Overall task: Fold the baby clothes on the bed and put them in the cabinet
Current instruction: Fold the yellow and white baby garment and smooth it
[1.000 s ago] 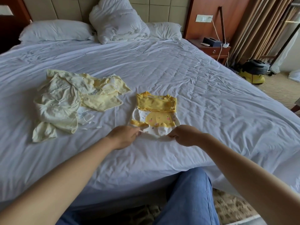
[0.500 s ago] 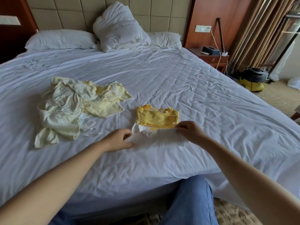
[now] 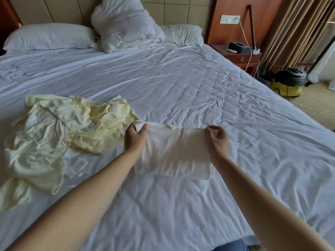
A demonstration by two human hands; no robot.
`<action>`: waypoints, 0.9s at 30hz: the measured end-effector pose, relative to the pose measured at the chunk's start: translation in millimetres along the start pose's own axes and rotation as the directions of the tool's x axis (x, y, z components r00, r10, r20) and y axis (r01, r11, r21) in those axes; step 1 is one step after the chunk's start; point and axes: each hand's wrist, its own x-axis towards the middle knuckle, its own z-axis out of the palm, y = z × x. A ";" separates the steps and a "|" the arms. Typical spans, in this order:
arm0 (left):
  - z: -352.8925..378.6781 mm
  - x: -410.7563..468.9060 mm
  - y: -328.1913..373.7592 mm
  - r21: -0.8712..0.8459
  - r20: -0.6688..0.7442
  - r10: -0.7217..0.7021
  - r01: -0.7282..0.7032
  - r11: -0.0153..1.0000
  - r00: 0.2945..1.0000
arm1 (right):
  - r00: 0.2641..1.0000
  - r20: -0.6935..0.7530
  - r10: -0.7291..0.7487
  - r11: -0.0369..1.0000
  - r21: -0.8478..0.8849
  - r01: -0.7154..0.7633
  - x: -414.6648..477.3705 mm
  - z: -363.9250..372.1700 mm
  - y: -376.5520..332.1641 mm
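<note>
— Centre frame: what do the hands have?
— A white baby garment [image 3: 174, 153] on the bed [image 3: 181, 87]. The left hand [image 3: 135, 137] and right hand [image 3: 216, 140] each pinch a far corner, fingers [image 3: 208, 131] curled on the cloth.
— How to fold it well?
— Likely by laying that edge down square, corners matched, then smoothing it flat. The yellow pile [image 3: 54, 134], left of frame, lies unfolded.

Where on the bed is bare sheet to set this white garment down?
Bare sheet runs from the right hand to the bed's right edge, and a wide stretch lies between the white garment and the pillows. Crowded on the left: the pale yellow clothes pile lies right beside the left hand.
</note>
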 end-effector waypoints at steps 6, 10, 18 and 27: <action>42.5 44.9 -35.8 0.427 0.006 0.160 -0.147 0.892 0.987 | 0.991 0.037 -0.127 0.893 -0.430 0.131 41.1 27.3 41.3; 54.9 55.3 -60.8 0.601 0.037 0.209 -0.189 0.776 0.977 | 0.980 0.089 -0.177 0.790 -0.581 0.196 42.5 33.5 68.4; 50.5 59.6 -66.4 0.565 0.059 0.136 -0.145 0.812 0.989 | 0.989 0.109 -0.098 0.766 -0.626 0.145 42.8 35.1 68.4; -4.1 0.1 -76.9 0.300 0.090 -0.122 0.090 0.950 0.988 | 0.984 0.143 0.107 0.882 -0.470 -0.027 -10.4 -13.8 66.6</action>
